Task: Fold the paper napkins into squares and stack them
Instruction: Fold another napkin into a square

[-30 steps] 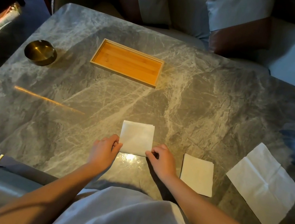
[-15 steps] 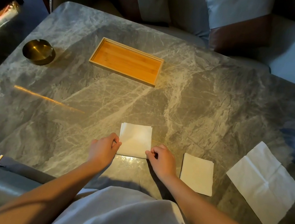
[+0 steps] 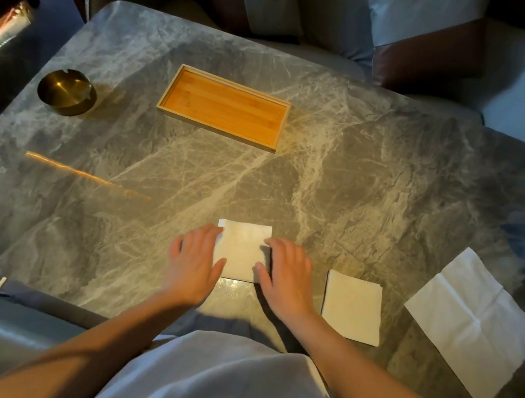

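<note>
A folded napkin (image 3: 241,251), square, lies flat on the table (image 3: 342,191) near its front edge, in front of the person. Both hands lie palm down on it. The left hand (image 3: 193,262) covers its left edge, fingers (image 3: 210,235) straight and close together, thumb out over the lower left corner. The right hand (image 3: 286,277) covers its right edge, fingers (image 3: 280,248) slightly spread and flat, thumb on the lower right corner; neither hand pinches anything. Just right of the right hand lies a second folded square (image 3: 352,306), apart from the first. Further right an unfolded napkin (image 3: 473,324) lies flat, creased, set cornerwise. At the far side sit a wooden tray (image 3: 224,107) and, to its left, a brass ashtray (image 3: 67,92)
</note>
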